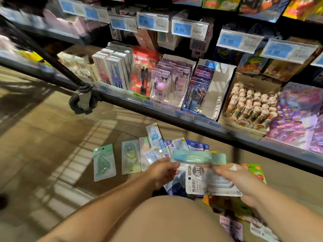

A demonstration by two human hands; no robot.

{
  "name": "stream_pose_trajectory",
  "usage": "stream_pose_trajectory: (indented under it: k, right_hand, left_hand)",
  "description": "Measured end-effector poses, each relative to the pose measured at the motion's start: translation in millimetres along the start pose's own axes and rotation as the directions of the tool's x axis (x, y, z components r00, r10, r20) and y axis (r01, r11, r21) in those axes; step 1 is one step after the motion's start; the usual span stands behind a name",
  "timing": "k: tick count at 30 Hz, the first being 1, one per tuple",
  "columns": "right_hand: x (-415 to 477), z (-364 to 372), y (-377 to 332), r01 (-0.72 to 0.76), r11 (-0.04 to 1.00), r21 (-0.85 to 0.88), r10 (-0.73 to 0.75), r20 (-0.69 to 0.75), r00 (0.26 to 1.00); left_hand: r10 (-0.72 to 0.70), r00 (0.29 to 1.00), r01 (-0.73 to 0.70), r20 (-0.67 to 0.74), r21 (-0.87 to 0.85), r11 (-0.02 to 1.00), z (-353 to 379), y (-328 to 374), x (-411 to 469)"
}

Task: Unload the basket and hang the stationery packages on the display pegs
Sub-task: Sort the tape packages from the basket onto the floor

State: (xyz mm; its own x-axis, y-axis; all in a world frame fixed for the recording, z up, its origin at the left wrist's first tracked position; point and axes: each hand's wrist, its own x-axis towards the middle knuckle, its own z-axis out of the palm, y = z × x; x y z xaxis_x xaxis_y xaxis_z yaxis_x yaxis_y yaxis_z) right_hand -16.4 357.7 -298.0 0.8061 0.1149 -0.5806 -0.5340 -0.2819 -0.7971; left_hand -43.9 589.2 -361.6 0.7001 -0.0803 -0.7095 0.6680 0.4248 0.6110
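**Packs laid out on the floor, hanging mostly left to do**

You crouch before a shop shelf (174, 111). Your left hand (162, 172) pinches the end of a teal pack (198, 158), and your right hand (239, 180) grips a white pack (209, 186) just beneath it. More packs (131, 156) lie spread on the brown tiled floor (43, 137), with others beside your right arm. No basket shows. Unloading looks largely done; the hanging appears mostly left. Above, blurred hanging packs (199, 44) sit behind blue price tags (181, 28). A cart wheel (81, 102) stands at the left.

Packages (104, 162) spread on floor (43, 137) before shelf (174, 110), cart wheel (82, 102) at left — pen boxes (166, 81) on shelf
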Motion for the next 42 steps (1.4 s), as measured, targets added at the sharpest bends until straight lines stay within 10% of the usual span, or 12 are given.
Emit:
stream_pose_trajectory:
  k: [22, 42]
  right_hand:
    - [33, 4, 7, -0.095, 0.960, 0.265, 0.152, -0.205, 0.967]
    - [17, -117, 40, -0.009, 0.842, 0.540, 0.271, -0.408, 0.872]
  left_hand:
    - [-0.065, 0.861, -0.159, -0.505, -0.389, 0.907, -69, -19, 11]
    - [-0.280, 0.892, 0.358, -0.356, 0.176, 0.917, -49, -10, 36]
